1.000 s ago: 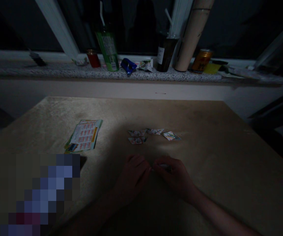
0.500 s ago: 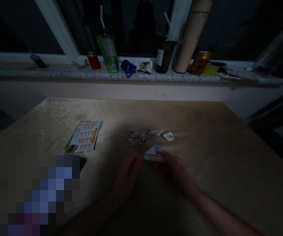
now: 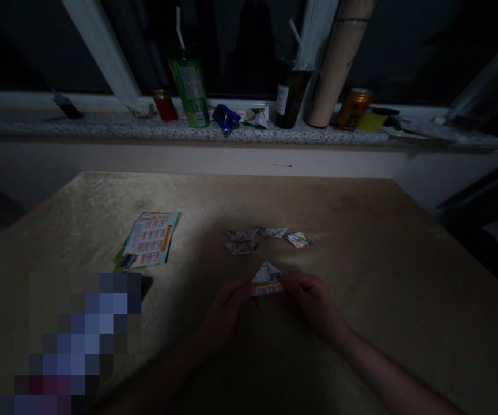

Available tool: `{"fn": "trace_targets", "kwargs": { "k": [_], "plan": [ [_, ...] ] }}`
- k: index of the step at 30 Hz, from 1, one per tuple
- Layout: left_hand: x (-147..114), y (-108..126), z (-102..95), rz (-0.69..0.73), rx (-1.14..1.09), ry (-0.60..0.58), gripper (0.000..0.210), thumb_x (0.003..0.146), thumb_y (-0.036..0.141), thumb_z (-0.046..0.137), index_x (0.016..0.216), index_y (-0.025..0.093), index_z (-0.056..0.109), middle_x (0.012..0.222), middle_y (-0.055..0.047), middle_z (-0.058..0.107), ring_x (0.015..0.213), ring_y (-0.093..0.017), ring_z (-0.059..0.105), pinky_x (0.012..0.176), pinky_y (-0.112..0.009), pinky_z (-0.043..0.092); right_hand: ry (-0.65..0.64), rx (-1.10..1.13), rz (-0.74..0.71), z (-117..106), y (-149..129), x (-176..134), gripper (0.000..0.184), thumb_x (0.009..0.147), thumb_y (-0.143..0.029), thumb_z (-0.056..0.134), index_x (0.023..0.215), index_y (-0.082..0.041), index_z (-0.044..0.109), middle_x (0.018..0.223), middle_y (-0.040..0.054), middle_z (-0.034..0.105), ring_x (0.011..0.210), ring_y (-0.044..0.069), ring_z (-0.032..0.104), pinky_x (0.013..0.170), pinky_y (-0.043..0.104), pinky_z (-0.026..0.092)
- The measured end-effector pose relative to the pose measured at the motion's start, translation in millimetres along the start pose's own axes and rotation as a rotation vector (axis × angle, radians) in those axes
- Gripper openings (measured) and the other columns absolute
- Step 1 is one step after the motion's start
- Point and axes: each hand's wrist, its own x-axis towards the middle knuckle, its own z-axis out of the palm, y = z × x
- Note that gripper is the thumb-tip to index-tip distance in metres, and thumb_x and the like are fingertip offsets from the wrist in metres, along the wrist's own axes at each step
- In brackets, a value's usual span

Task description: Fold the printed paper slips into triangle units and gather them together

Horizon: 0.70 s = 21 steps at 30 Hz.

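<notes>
A piece of printed paper folded into a hat-like triangle [image 3: 267, 279] is held just above the table, its point away from me and a printed band along the near edge. My left hand [image 3: 230, 301] pinches its left corner. On the other side, my right hand [image 3: 310, 294] grips the right corner between thumb and fingers. Beyond the hands lie several small folded paper boats [image 3: 242, 248], one of them turned as a flat diamond [image 3: 301, 240]. A stack of printed sheets [image 3: 149, 239] rests to the left.
The wooden table [image 3: 383, 242] meets a wall below a granite windowsill [image 3: 249, 135]. On the sill stand a green can with a straw [image 3: 192, 95], a dark cup [image 3: 291, 98], a tall tube [image 3: 338, 69] and a gold can [image 3: 355, 109]. A blurred patch covers the lower left.
My left hand has come to grip the paper's left corner, having been beside it. The folded paper has shifted slightly nearer to me and tilted a little.
</notes>
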Motion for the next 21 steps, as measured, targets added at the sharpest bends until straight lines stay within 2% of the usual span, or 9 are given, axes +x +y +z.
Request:
{"fn": "trace_targets", "kwargs": {
  "k": [5,10,14,15,17,19,21],
  "plan": [
    [2,-4,-1.7,0.01,0.151,-0.146,0.049,0.09,0.05,0.032,0.064,0.019,0.059,0.068,0.0,0.057,0.069,-0.016,0.053,0.071,-0.024,0.042,0.045,0.017,-0.024,-2,1,1,0.049,0.076,-0.06,0.056,0.05,-0.02,0.043,0.048,-0.0058,0.029,0.045,0.008,0.023,0.042,0.024,0.016],
    [2,-2,-2.9,0.07,0.169,-0.132,0.048,0.093,0.048,0.031,0.065,0.019,0.057,0.069,0.001,0.057,0.069,-0.016,0.053,0.071,-0.025,0.042,-0.013,0.163,-0.002,-3,9,0,0.049,0.082,-0.061,0.045,0.054,-0.021,0.043,0.051,-0.0038,0.034,0.046,0.01,0.026,0.043,0.024,0.02],
    [2,-3,-0.6,0.067,0.136,-0.067,0.047,0.092,0.049,0.035,0.064,0.02,0.058,0.067,0.0,0.059,0.068,-0.017,0.056,0.065,-0.026,0.044,-0.031,0.129,-0.025,-2,8,-1,0.046,0.086,-0.055,0.044,0.056,-0.02,0.046,0.052,-0.0034,0.035,0.047,0.011,0.029,0.042,0.024,0.021],
    [2,-4,0.4,0.059,0.121,-0.025,0.043,0.091,0.049,0.038,0.069,0.02,0.061,0.071,0.0,0.062,0.07,-0.018,0.058,0.065,-0.027,0.046,-0.02,0.099,-0.043,-2,6,-1,0.045,0.086,-0.055,0.044,0.057,-0.02,0.047,0.052,-0.0035,0.035,0.047,0.011,0.029,0.042,0.024,0.021],
    [3,-6,2.5,0.083,0.061,0.043,0.032,0.09,0.045,0.043,0.09,0.021,0.064,0.09,-0.002,0.066,0.086,-0.021,0.06,0.075,-0.029,0.048,0.01,0.019,-0.083,-1,2,-2,0.045,0.087,-0.054,0.043,0.058,-0.02,0.046,0.053,-0.0037,0.036,0.048,0.011,0.029,0.043,0.023,0.023],
    [4,-8,4.5,0.167,-0.037,0.031,0.031,0.09,0.038,0.045,0.116,0.023,0.055,0.114,-0.004,0.062,0.106,-0.021,0.056,0.089,-0.032,0.045,0.042,-0.067,-0.133,0,-3,-2,0.044,0.087,-0.053,0.042,0.059,-0.02,0.046,0.053,-0.0034,0.038,0.049,0.011,0.032,0.045,0.023,0.027],
    [5,-10,6.0,0.259,-0.114,-0.034,0.041,0.091,0.032,0.046,0.131,0.023,0.041,0.127,-0.007,0.055,0.114,-0.021,0.052,0.097,-0.034,0.041,0.06,-0.145,-0.183,0,-4,-2,0.042,0.088,-0.049,0.041,0.06,-0.02,0.047,0.055,-0.0026,0.041,0.051,0.012,0.035,0.047,0.023,0.03]
  ]
}}
